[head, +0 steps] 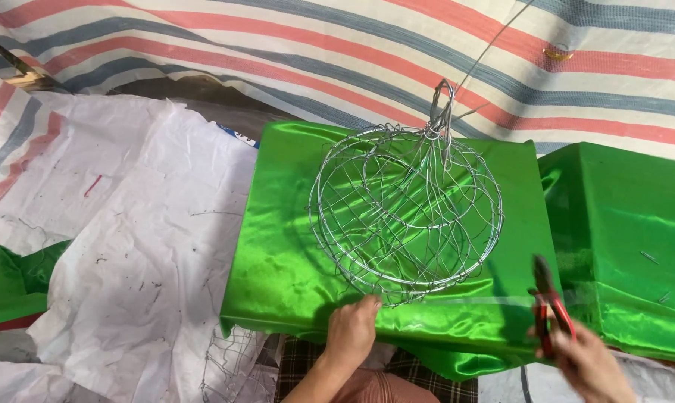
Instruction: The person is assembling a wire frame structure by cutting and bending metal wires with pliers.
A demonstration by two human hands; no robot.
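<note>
While I lean over the work, quick notes:

L hand: my left hand (350,332) sits at the near bottom rim of the wire frame (406,213), fingers (366,304) curled on the lowest wires, grasping it.

R hand: my right hand (587,362) is clenched round the red-handled pliers (548,302), tip pointing up, off to the right and apart from the frame. A bit blurred.

Frame: round cage of thin silver wire, standing tilted on the green satin cloth (277,246); wires gather in a twisted loop at the top, w/ a long wire strand (494,41) running up and away.

Around: second green-draped block (628,224) just right; crumpled white sheet (128,246) to the left; striped tarp (337,45) behind; loose wire mesh (233,366) by my knee.

Risk, as I judge it: satin is slick, so frame could slide or roll since only one hand steadies it. Cut wire ends could prick my fingers or snag the cloth. Long strand may spring back if tugged.
</note>
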